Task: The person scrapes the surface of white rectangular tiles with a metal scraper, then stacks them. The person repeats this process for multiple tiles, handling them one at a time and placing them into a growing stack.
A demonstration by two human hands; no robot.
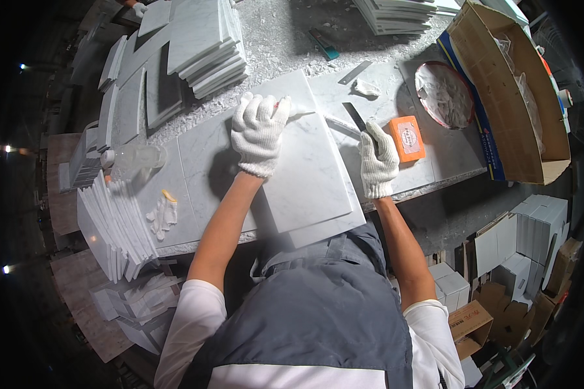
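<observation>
Two white marble-look tiles (311, 185) lie one on the other in front of me and overhang the table's near edge. My left hand (258, 133), in a white knit glove, is closed over the upper tile. A bit of red and a thin pale tip show at its fingers; most of what it grips is hidden. Just right of the tiles, my gloved right hand (378, 161) holds a dark flat metal blade (353, 117) pointing away from me. Beside that hand stands an orange box (406, 139), and a light-coloured bar (341, 126) lies between hand and tiles.
Tile stacks stand at the far left (204, 48), far right (396, 14) and near left (113, 227). A red-rimmed round dish (418, 91) and cardboard box (532, 123) are right. A clear jar (150, 157) and loose glove (164, 217) lie left. Another person's gloved hand (139, 10) shows far left.
</observation>
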